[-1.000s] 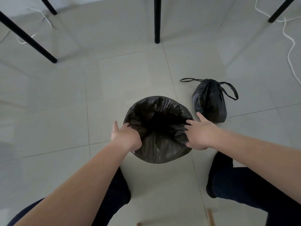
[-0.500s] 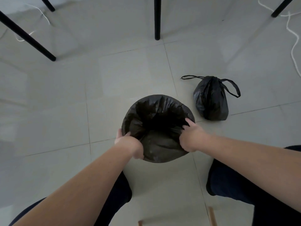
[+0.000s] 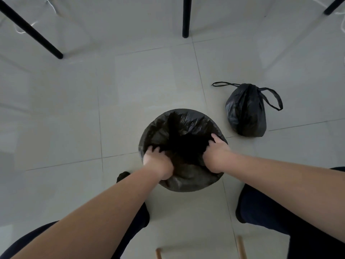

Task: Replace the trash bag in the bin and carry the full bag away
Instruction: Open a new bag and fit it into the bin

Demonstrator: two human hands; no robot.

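A round bin stands on the tiled floor, fully covered by a fresh black liner bag [image 3: 188,124] folded over its rim. My left hand [image 3: 156,161] reaches over the near left rim with its fingers pressed down into the liner. My right hand [image 3: 216,156] does the same at the near right rim, fingers curled into the plastic. The bin's own walls are hidden under the liner. A full, tied black trash bag [image 3: 245,113] with two loop handles sits on the floor to the bin's right, untouched.
Black table legs stand at the far left [image 3: 31,32], far middle [image 3: 186,17] and far right [image 3: 333,6]. A white cable [image 3: 51,5] lies at the back. My dark-trousered knees flank the bin, and wooden stool legs [image 3: 240,247] show at the bottom edge.
Both hands have moved from the outside of the rim to inside the bin's mouth, pushing the liner downward. The view has shifted slightly; the tied bag stayed put.
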